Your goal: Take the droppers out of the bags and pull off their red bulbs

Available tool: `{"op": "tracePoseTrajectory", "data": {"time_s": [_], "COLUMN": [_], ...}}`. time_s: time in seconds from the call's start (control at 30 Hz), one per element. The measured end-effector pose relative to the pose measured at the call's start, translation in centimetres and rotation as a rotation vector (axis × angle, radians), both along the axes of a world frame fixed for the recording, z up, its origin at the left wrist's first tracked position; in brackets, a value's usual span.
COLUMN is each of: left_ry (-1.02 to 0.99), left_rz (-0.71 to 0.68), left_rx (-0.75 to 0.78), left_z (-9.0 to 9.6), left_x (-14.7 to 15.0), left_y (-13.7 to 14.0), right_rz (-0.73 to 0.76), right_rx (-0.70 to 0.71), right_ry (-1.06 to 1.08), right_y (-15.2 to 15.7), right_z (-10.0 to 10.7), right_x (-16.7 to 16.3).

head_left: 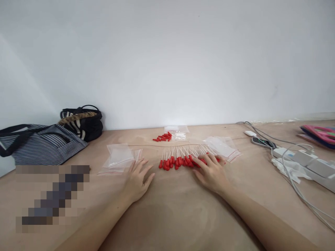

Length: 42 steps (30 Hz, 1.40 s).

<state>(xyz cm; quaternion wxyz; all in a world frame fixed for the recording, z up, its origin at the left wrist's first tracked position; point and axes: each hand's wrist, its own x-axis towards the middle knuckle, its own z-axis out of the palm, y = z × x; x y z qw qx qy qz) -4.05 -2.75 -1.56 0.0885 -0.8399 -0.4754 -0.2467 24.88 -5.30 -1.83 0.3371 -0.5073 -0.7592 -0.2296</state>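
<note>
A row of droppers (179, 161) with red bulbs and thin clear stems lies in the middle of the table, bulbs toward me. My right hand (213, 174) rests over the right end of the row, fingers spread on the red bulbs and covering some of them. To the left of the row my left hand (138, 183) lies with fingers apart and nothing visible in it. Its fingertips are by the edge of several clear zip bags (120, 157). More zip bags (222, 148) with red seal lines lie beyond my right hand.
Loose red bulbs (163, 137) and clear tubes (180, 136) on a plastic bag sit near the wall. A striped bag (49, 144) and a black bag (91, 125) stand left. Right are a power strip (321, 174), cables, crumpled tissue (290, 169) and a pink item (319, 132). One object is pixelated.
</note>
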Motion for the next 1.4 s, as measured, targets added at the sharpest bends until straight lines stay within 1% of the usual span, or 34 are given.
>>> {"op": "tracePoseTrajectory", "data": {"time_s": [0.07, 0.13, 0.27, 0.37, 0.47, 0.57, 0.63, 0.7, 0.77, 0.83, 0.9, 0.97, 1.03, 1.13, 1.2, 1.3, 1.4], "left_ry": [-0.029, -0.059, -0.09, -0.106, -0.139, -0.224, -0.306, -0.397, -0.509, -0.651, -0.775, -0.838, -0.848, -0.843, -0.82, -0.778, -0.756], "left_rz": [-0.035, -0.072, -0.115, -0.107, -0.112, -0.156, -0.194, -0.218, -0.247, -0.313, -0.412, -0.482, -0.487, -0.411, -0.359, -0.314, -0.292], "left_rx": [-0.042, -0.105, -0.187, -0.192, -0.168, -0.123, -0.136, -0.227, -0.394, -0.585, -0.742, -0.828, -0.874, -0.869, -0.797, -0.682, -0.624], "left_z": [0.0, -0.1, -0.2, -0.2, 0.0, 0.3, 0.4, 0.3, 0.0, -0.3, -0.4, -0.3, -0.2, -0.4, -0.8, -1.2, -1.2], "left_x": [0.4, 0.6, 1.1, 1.2, 1.2, 1.2, 1.6, 2.4, 3.5, 4.6, 5.5, 6.1, 6.4, 6.5, 6.4, 5.9, 5.3], "left_y": [-0.3, -0.5, -1.0, -1.0, -0.9, -1.0, -1.2, -1.6, -2.0, -2.3, -2.7, -3.0, -3.2, -3.4, -3.2, -2.7, -2.2], "right_rz": [-0.008, -0.01, 0.033, 0.068, 0.088, 0.129, 0.179, 0.253, 0.342, 0.407, 0.435, 0.434, 0.416, 0.393, 0.386, 0.36, 0.35], "right_rx": [-0.04, -0.051, -0.017, 0.038, 0.117, 0.218, 0.283, 0.334, 0.369, 0.384, 0.386, 0.395, 0.403, 0.386, 0.353, 0.268, 0.15], "right_ry": [-0.051, -0.074, -0.058, 0.01, 0.113, 0.173, 0.154, 0.1, 0.017, -0.079, -0.147, -0.18, -0.21, -0.231, -0.194, -0.097, 0.001], "right_y": [0.3, 0.5, 1.0, 1.3, 1.3, 0.6, 0.0, -0.6, -1.0, -1.1, -1.2, -1.1, -1.1, -1.0, -0.9, -0.6, -0.3], "right_z": [0.1, 0.0, -0.4, -0.4, 0.0, 0.6, 0.6, 0.4, 0.1, -0.3, -0.5, -0.6, -0.7, -0.8, -0.9, -0.8, -0.8], "right_x": [0.9, 1.4, 1.7, 1.9, 1.9, 1.5, 0.7, -0.5, -1.9, -3.1, -3.8, -4.2, -4.4, -4.4, -4.3, -3.8, -3.1]}}
